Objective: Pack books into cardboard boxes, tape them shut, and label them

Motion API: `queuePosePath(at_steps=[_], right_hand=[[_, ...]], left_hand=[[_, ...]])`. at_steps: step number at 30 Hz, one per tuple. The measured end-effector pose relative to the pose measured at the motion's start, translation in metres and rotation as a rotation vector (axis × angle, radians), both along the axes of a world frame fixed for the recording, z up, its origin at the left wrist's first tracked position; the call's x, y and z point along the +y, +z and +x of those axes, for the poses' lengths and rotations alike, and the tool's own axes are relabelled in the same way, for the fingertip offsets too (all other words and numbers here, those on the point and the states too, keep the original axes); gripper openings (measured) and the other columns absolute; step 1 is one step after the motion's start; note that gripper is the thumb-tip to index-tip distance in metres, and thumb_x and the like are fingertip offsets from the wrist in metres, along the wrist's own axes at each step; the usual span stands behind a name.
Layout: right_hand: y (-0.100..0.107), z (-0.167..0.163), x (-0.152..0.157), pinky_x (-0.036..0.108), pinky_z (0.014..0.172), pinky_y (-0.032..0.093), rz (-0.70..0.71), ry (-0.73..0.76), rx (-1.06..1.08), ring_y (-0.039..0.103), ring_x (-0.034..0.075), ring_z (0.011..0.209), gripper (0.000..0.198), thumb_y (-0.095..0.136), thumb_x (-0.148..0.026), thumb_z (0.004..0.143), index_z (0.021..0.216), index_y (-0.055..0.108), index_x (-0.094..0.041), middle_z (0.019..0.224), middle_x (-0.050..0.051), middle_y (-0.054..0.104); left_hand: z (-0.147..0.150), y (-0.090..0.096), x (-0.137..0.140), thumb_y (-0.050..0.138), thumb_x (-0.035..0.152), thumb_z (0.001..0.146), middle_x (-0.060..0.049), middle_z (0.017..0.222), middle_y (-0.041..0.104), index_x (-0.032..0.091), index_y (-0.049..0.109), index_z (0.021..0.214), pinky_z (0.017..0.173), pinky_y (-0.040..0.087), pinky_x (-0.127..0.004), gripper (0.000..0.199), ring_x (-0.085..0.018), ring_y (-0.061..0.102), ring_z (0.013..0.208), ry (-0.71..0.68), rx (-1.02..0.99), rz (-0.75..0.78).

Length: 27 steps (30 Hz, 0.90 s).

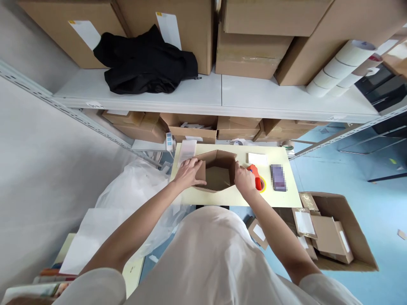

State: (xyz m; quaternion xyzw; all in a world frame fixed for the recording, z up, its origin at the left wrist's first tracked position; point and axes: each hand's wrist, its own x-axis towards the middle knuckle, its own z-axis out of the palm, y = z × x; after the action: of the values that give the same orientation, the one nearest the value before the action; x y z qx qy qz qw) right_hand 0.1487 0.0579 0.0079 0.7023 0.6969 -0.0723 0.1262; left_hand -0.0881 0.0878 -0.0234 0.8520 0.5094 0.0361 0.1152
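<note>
A small cardboard box [216, 186] stands on the cream table in front of me, its top open and its walls bowed into a six-sided outline. My left hand [188, 174] grips the left side of the box, fingers over a flap and thumb along its lower edge. On the opposite side, my right hand [244, 178] is closed on the right wall, index finger reaching to the rim and the other fingers curled. Just right of that hand lies a red tape dispenser [255, 177] with a yellow-edged roll, partly hidden by the hand.
The table [190, 197] also bears a phone [278, 178], a white paper stack [257, 159] and a pale sheet [187, 149]. Behind rises a shelf [203, 95] with cartons and black cloth [146, 63]. A large carton [359, 237] of small boxes stands right; plastic wrap [127, 190] lies left.
</note>
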Motion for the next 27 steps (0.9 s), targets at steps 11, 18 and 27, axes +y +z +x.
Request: queuePosePath(at_steps=[11,18,27], right_hand=[[-0.002,0.019,0.031,0.039,0.099,0.039,-0.371,0.28,0.459,0.048,0.023,0.12,0.045,0.029,-0.049,0.095,0.116,0.06,-0.026,0.126,0.008,0.053],[-0.027,0.063,0.013,0.037,0.103,0.04,-0.296,0.351,0.792,0.045,0.023,0.127,0.032,0.063,-0.043,0.078,0.102,0.07,-0.022,0.142,0.007,0.044],[-0.049,0.07,-0.013,0.04,0.094,0.047,0.035,0.16,0.81,0.058,0.022,0.109,0.025,0.055,-0.04,0.085,0.087,0.07,-0.02,0.122,0.01,0.06]], left_hand=[[-0.022,-0.011,-0.003,0.052,0.05,0.082,-0.01,0.131,0.048,0.024,0.047,0.132,0.104,0.037,-0.04,0.057,-0.025,0.047,0.122,-0.084,-0.244,-0.254],[-0.047,-0.014,-0.035,0.059,0.063,0.072,-0.011,0.154,0.02,0.027,0.028,0.145,0.11,0.015,-0.058,0.087,-0.036,0.016,0.141,-0.135,-0.064,-0.253],[-0.008,-0.029,-0.058,0.05,0.049,0.084,-0.01,0.152,0.028,0.028,0.041,0.139,0.108,0.014,-0.063,0.059,-0.034,0.031,0.135,0.182,-0.047,-0.04]])
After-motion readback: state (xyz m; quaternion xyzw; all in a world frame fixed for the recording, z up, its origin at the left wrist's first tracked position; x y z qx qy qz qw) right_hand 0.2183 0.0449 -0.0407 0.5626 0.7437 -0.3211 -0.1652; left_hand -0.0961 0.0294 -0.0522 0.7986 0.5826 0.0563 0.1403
